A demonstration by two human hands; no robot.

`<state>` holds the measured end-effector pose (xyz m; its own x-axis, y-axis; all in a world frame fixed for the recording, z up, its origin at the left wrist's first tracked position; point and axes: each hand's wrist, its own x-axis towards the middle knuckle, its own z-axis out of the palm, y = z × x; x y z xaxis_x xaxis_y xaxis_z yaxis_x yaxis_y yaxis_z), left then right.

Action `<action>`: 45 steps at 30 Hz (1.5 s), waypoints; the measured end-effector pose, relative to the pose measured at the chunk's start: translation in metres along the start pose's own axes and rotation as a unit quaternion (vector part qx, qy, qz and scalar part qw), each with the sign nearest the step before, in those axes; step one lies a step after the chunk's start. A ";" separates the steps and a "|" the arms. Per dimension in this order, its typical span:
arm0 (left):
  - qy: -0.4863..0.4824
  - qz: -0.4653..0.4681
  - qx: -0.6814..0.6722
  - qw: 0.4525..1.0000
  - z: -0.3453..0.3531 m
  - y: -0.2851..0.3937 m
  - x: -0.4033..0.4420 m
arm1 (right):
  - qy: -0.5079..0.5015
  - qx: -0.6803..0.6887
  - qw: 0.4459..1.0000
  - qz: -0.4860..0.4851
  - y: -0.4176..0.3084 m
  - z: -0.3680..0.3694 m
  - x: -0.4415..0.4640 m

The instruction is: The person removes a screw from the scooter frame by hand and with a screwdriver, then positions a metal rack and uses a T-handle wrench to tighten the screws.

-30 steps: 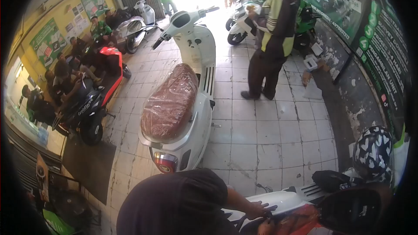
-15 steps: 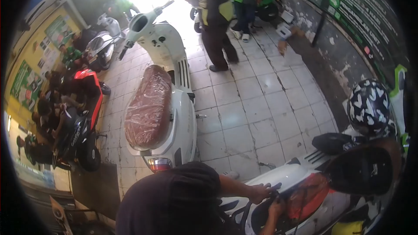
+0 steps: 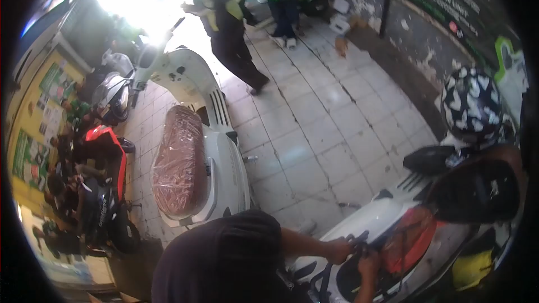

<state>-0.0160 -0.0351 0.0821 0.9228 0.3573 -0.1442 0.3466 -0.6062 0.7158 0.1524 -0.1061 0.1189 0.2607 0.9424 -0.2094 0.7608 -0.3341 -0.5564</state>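
Observation:
From a dark sleeve at the bottom centre, my left arm reaches right. My left hand (image 3: pixel 339 251) is closed at a small dark part (image 3: pixel 358 241) by the open under-seat compartment of a white scooter (image 3: pixel 365 219). Close beside it, my right hand (image 3: pixel 368 266) comes up from the bottom edge, fingers bent around something small and dark that I cannot make out. A red plastic-like sheet or bag (image 3: pixel 410 238) lies in the compartment to the right of my hands. The raised dark seat (image 3: pixel 477 190) stands at the far right.
Another white scooter (image 3: pixel 227 165) with a plastic-wrapped brown seat (image 3: pixel 179 162) stands left of centre. A patterned helmet (image 3: pixel 471 103) is at the right. A red and black motorbike (image 3: pixel 106 190) and seated people are at the left. A person in dark trousers (image 3: pixel 230 39) stands at the top.
The view has swung, so the scooters and floor appear tilted and shifted. My left hand's fingers have drawn in from spread to closed. My right hand shows more fully beside it.

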 end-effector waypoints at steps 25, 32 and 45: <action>0.040 0.021 0.011 0.999 0.015 -0.013 0.012 | -0.203 -0.148 0.963 -0.100 0.035 -0.023 0.034; 0.120 -0.086 -0.415 0.898 0.039 -0.035 0.001 | -0.106 -0.050 0.993 0.023 0.033 -0.006 0.016; 0.095 -0.113 -0.551 0.822 0.060 -0.050 0.029 | 0.046 0.038 0.943 0.327 -0.003 0.035 -0.001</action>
<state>0.0031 -0.0368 0.0015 0.7770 0.5401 -0.3235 0.0462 0.4636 0.8849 0.1289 -0.1070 0.0925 0.7127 0.5307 -0.4588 0.3758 -0.8410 -0.3891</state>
